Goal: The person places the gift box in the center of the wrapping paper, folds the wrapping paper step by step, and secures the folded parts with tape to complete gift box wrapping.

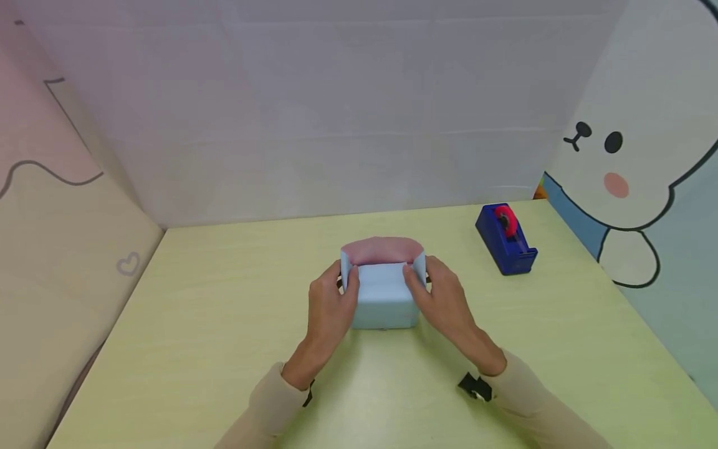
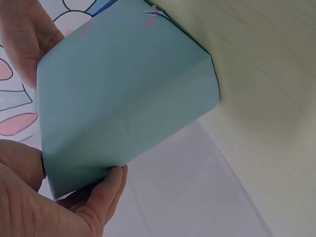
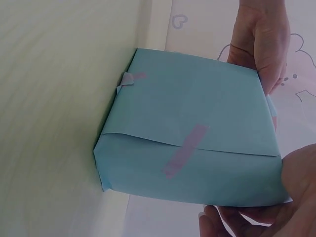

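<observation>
A box wrapped in light blue paper [image 1: 384, 305] stands at the middle of the table, gripped from both sides. My left hand [image 1: 332, 302] holds its left side, thumb along the upper edge and fingers behind. On the opposite side my right hand [image 1: 449, 299] holds it the same way. At the top far edge, a loose paper flap [image 1: 382, 251] stands up, showing its pink inner face. A strip of pinkish tape [image 3: 186, 150] crosses a paper seam in the right wrist view. Near one corner a small paper tab [image 3: 127, 79] sticks out.
A blue tape dispenser [image 1: 507, 249] with a red-cored roll stands at the back right of the pale yellow-green table [image 1: 235, 299]. A pale sheet [image 1: 336, 112] rises behind the table, and cartoon-printed sheets hang at both sides.
</observation>
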The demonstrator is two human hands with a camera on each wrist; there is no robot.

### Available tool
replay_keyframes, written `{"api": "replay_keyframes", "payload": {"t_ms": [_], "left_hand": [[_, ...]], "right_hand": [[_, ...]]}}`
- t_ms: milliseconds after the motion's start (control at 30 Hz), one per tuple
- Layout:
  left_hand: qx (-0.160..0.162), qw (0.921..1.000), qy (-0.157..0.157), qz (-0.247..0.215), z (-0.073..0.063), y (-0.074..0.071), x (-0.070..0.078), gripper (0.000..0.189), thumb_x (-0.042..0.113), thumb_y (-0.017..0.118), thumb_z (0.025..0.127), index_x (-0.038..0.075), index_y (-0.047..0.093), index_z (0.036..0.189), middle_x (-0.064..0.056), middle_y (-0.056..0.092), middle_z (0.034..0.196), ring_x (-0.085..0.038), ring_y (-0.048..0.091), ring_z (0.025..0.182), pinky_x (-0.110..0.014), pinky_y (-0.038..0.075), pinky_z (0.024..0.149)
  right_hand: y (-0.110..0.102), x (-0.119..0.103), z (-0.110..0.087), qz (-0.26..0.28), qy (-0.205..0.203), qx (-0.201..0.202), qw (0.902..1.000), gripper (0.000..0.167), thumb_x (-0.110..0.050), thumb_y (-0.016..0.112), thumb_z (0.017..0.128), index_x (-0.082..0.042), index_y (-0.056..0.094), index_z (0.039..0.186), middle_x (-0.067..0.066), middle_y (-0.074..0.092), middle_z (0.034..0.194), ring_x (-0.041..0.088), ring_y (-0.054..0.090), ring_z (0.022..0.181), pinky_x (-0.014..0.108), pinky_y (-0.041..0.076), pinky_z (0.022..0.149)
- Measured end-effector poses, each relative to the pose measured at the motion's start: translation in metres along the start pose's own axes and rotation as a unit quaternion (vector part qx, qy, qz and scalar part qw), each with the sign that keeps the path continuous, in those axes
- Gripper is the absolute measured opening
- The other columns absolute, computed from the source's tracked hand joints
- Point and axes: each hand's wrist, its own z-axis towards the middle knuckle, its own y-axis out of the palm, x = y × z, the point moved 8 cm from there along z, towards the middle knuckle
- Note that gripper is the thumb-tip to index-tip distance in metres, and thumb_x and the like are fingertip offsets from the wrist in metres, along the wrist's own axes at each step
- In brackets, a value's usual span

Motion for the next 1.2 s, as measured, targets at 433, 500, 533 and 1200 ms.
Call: {"api": "replay_keyframes", "payload": {"t_ms": [433, 500, 533, 1200], "left_hand": [[0.008, 0.9999, -0.005, 0.005, 0.002, 0.0, 0.0, 0.025, 0.01, 0.067, 0.099, 0.003, 0.063, 0.076, -0.009, 0.066, 0.072, -0.024, 0.074, 0.089, -0.043, 0.061, 0.082], [0.003, 1.0, -0.003, 0.004, 0.0, 0.0, 0.0, 0.02, 0.011, 0.068, 0.098, 0.002, 0.065, 0.08, -0.01, 0.068, 0.078, -0.024, 0.073, 0.091, -0.043, 0.061, 0.084], [0.0, 1.0, -0.003, 0.004, -0.001, 0.0, 0.0, 0.018, 0.011, 0.068, 0.098, 0.0, 0.066, 0.084, -0.011, 0.07, 0.083, -0.024, 0.072, 0.092, -0.044, 0.06, 0.085], [-0.01, 0.9999, 0.01, -0.004, -0.003, 0.0, 0.001, 0.012, 0.01, 0.067, 0.098, -0.001, 0.065, 0.091, -0.011, 0.068, 0.088, -0.023, 0.069, 0.09, -0.044, 0.06, 0.087]], "right_hand": [[-0.001, 0.0, -0.001, -0.002, 0.002, 0.009, 1.0, 0.021, -0.024, 0.063, 0.1, -0.005, 0.06, 0.091, 0.009, 0.062, 0.088, 0.025, 0.059, 0.082, 0.038, 0.049, 0.069], [-0.001, 0.0, -0.001, -0.003, 0.002, 0.011, 0.9999, 0.021, -0.024, 0.063, 0.1, -0.005, 0.061, 0.09, 0.008, 0.062, 0.088, 0.024, 0.059, 0.081, 0.038, 0.049, 0.068], [-0.001, 0.0, -0.001, -0.005, 0.002, 0.012, 0.9999, 0.021, -0.024, 0.063, 0.1, -0.005, 0.061, 0.09, 0.008, 0.062, 0.087, 0.024, 0.058, 0.081, 0.038, 0.048, 0.068], [-0.011, -0.005, -0.014, 0.037, -0.052, 0.03, 0.9975, 0.032, -0.017, 0.073, 0.096, 0.0, 0.068, 0.122, 0.011, 0.074, 0.112, 0.022, 0.071, 0.095, 0.044, 0.061, 0.077]]}}
